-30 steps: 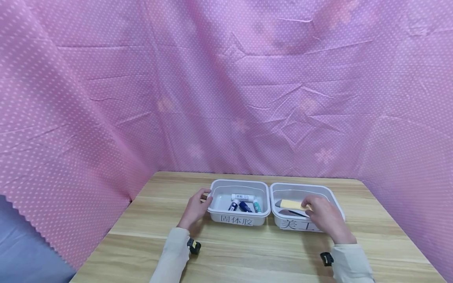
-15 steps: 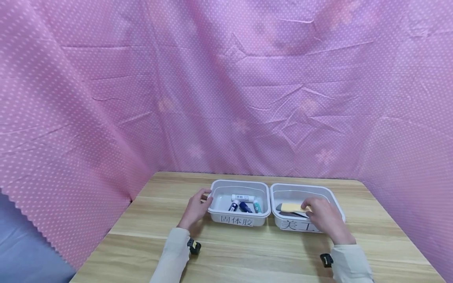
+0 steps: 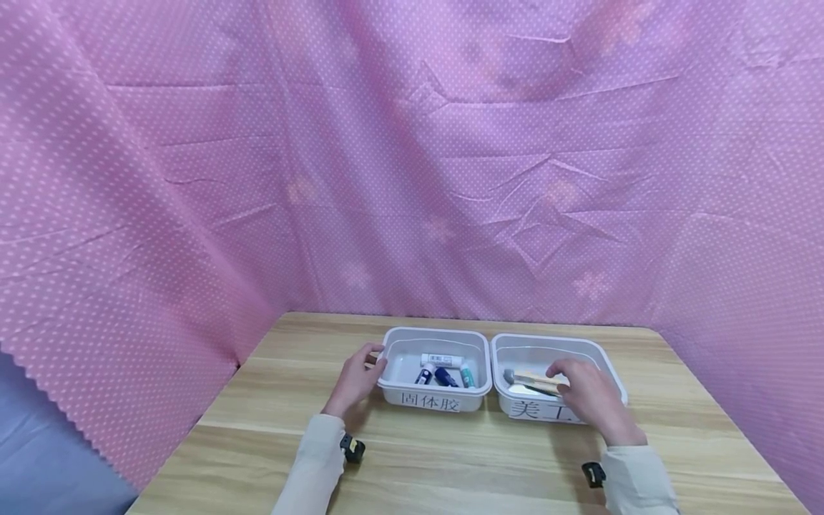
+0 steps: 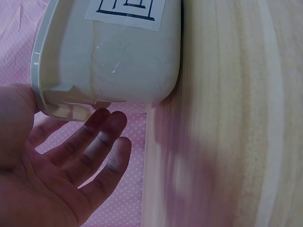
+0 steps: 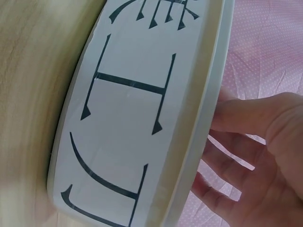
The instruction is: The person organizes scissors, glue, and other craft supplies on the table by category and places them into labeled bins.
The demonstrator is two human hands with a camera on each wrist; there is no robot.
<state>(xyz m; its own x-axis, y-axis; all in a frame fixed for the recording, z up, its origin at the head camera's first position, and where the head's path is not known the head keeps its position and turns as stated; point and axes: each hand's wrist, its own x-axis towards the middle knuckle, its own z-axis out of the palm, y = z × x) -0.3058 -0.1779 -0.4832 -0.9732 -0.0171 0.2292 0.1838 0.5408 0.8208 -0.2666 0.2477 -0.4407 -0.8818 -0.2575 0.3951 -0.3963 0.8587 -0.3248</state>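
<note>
My left hand (image 3: 355,379) holds the left end of a white plastic bin (image 3: 434,332), thumb at the rim and fingers curved below it in the left wrist view. Several glue sticks (image 3: 443,360) lie in that bin. My right hand (image 3: 589,393) reaches over the front rim of a second white bin (image 3: 547,339). Just under its fingers, a yellow utility knife (image 3: 531,380) with a grey end lies among others in that bin. Finger and thumb stand apart there. In the right wrist view the bin's wall hides the fingertips and the knives.
Both bins stand side by side on a wooden table (image 3: 463,458) and bear paper labels (image 3: 430,401) with large black characters on their fronts. Pink dotted cloth (image 3: 412,179) hangs behind and at both sides.
The yellow utility knife, held by my right hand before, has dropped lower in the right bin and turned onto another side. The right finger and thumb have parted. My left hand has stayed put.
</note>
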